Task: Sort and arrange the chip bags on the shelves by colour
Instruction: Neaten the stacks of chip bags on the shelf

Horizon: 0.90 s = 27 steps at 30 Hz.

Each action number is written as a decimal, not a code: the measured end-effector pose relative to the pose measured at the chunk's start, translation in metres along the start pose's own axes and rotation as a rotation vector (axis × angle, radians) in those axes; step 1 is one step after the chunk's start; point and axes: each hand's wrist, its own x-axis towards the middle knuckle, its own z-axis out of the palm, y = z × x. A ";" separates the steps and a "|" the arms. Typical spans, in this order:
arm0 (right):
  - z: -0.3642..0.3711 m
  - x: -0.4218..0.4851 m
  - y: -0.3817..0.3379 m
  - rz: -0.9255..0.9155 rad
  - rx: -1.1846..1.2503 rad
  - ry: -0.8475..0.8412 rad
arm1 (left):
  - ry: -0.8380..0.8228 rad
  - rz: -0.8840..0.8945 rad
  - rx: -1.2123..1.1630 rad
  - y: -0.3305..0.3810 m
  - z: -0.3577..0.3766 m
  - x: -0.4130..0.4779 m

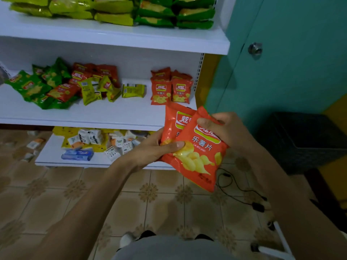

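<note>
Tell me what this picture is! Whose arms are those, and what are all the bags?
No machine here. A person wears a camera on their head, so you look down along their own arms. The left hand and right hand grip two orange chip bags: a front bag overlapping a back bag. On the middle shelf, neat orange bags stand on the right, and a mixed heap of green, red and yellow bags lies on the left.

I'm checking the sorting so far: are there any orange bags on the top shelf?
No, the top shelf carries only yellow-green bags on the left and green bags on the right.
</note>
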 end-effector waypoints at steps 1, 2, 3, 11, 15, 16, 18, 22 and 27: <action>-0.004 0.001 0.004 -0.053 -0.039 0.032 | -0.005 0.000 0.005 0.000 0.007 0.003; -0.009 0.002 0.006 -0.093 -0.059 0.049 | -0.012 0.002 0.012 -0.001 0.014 0.005; -0.014 0.004 0.008 -0.114 -0.056 0.047 | -0.009 0.003 0.015 -0.003 0.019 0.008; -0.029 0.045 0.025 0.163 0.105 -0.226 | 0.044 -0.016 0.018 -0.015 0.008 0.027; -0.017 0.091 0.030 0.138 0.310 0.114 | 0.190 0.000 -0.063 -0.020 -0.024 0.055; -0.015 0.101 0.033 0.151 0.358 0.176 | 0.240 -0.006 -0.091 -0.023 -0.035 0.063; -0.004 0.110 0.047 0.206 0.409 0.124 | 0.325 -0.018 -0.129 -0.027 -0.057 0.080; 0.041 0.116 0.093 0.318 0.435 -0.052 | 0.360 -0.045 -0.096 -0.034 -0.086 0.115; 0.059 0.151 0.122 0.369 0.621 0.091 | 0.338 -0.080 -0.206 -0.043 -0.108 0.148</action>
